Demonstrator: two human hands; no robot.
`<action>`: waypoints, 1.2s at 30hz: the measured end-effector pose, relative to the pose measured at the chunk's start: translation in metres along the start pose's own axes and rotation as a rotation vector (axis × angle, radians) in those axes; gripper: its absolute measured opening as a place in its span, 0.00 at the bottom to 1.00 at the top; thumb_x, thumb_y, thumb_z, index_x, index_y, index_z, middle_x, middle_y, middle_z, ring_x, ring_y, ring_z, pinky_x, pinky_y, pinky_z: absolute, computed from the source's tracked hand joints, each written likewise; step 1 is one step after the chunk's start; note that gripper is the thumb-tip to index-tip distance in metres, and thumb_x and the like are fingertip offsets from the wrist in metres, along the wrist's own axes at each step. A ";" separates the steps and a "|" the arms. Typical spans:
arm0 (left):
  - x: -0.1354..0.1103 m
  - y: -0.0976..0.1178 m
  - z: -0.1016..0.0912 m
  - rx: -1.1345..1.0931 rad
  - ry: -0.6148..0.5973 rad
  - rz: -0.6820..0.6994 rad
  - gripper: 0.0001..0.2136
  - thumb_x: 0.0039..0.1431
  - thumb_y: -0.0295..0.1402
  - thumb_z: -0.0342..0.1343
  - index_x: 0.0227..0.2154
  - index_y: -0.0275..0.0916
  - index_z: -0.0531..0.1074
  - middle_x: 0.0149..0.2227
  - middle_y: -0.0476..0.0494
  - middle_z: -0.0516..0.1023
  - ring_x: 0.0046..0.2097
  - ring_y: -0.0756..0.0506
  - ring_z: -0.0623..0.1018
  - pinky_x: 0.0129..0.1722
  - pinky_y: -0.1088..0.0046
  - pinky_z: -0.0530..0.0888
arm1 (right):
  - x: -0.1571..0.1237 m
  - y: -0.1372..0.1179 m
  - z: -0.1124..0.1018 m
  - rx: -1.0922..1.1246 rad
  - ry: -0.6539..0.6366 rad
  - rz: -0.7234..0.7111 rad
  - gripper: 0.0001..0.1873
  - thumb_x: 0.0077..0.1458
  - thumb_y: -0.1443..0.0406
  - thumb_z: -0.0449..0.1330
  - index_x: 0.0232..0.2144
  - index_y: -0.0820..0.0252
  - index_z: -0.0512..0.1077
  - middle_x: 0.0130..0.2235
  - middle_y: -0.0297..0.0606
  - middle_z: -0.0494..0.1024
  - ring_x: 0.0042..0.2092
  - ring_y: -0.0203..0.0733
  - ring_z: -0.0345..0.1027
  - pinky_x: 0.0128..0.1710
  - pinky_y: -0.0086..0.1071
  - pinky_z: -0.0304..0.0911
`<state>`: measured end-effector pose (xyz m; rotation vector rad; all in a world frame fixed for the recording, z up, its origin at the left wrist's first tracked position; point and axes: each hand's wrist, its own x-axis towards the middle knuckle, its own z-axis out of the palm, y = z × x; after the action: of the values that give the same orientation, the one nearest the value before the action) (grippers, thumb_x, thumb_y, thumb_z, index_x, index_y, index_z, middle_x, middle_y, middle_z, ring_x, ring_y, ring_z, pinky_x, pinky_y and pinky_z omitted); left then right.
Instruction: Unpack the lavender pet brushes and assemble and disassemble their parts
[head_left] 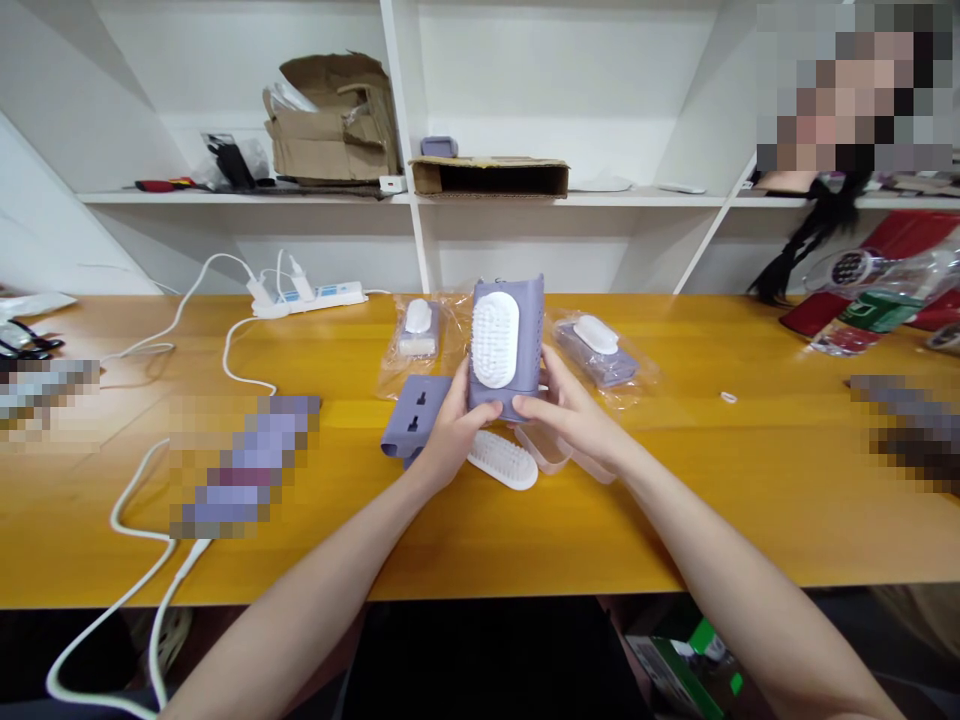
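Between both hands I hold up a purple plastic holder (530,345) with a white bristled brush (495,340) on its front. My left hand (457,425) grips its lower left side, thumb across the bottom edge. On the lower right, my right hand (566,405) grips it the same way. Below it, a second white brush (504,460) lies bristles up on the table. A purple plate with slots (416,415) rests beside my left hand. Partly hidden behind my right hand is a clear pinkish plastic piece (551,452).
Two bagged purple holders with white brushes, a left one (418,330) and a right one (598,345), lie farther back. A power strip (322,298), a phone-like blurred item (251,460) with a white cable, and a bottle (874,310) are on the table (675,520). Shelves hold cardboard boxes (491,178).
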<state>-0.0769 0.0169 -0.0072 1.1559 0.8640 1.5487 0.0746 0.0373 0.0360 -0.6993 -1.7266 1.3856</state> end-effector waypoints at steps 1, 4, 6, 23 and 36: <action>0.000 0.000 0.000 0.001 -0.022 -0.009 0.30 0.49 0.31 0.59 0.57 0.43 0.62 0.58 0.41 0.68 0.61 0.38 0.66 0.58 0.59 0.65 | 0.001 0.001 -0.002 -0.016 -0.002 -0.034 0.31 0.52 0.61 0.62 0.57 0.51 0.58 0.55 0.42 0.70 0.52 0.47 0.67 0.49 0.44 0.68; -0.003 0.000 0.000 0.042 -0.066 -0.005 0.32 0.48 0.35 0.62 0.57 0.42 0.60 0.57 0.39 0.68 0.59 0.38 0.67 0.58 0.59 0.65 | 0.005 0.003 -0.006 -0.094 0.011 -0.143 0.26 0.53 0.59 0.63 0.54 0.52 0.65 0.55 0.40 0.70 0.53 0.46 0.66 0.54 0.44 0.62; -0.004 0.000 0.001 0.094 -0.047 0.008 0.34 0.45 0.36 0.65 0.56 0.41 0.60 0.56 0.38 0.69 0.57 0.38 0.69 0.57 0.59 0.66 | 0.006 0.003 -0.007 -0.119 0.041 -0.157 0.23 0.52 0.57 0.63 0.51 0.54 0.69 0.53 0.40 0.72 0.50 0.46 0.67 0.52 0.42 0.62; -0.007 0.012 0.001 0.075 -0.188 -0.096 0.32 0.45 0.30 0.61 0.56 0.43 0.60 0.53 0.42 0.71 0.51 0.41 0.72 0.47 0.66 0.70 | 0.009 0.001 -0.010 0.338 0.313 0.015 0.21 0.41 0.54 0.69 0.36 0.55 0.71 0.40 0.36 0.80 0.39 0.44 0.73 0.40 0.37 0.68; -0.006 0.011 0.004 0.068 -0.218 -0.274 0.31 0.35 0.30 0.71 0.47 0.38 0.71 0.45 0.42 0.78 0.46 0.42 0.76 0.46 0.64 0.71 | 0.005 0.006 0.006 0.339 0.249 -0.060 0.14 0.47 0.55 0.65 0.34 0.54 0.72 0.36 0.33 0.78 0.38 0.41 0.71 0.40 0.35 0.67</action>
<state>-0.0762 0.0080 0.0021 1.1766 0.8918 1.1563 0.0660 0.0397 0.0306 -0.5960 -1.2697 1.4374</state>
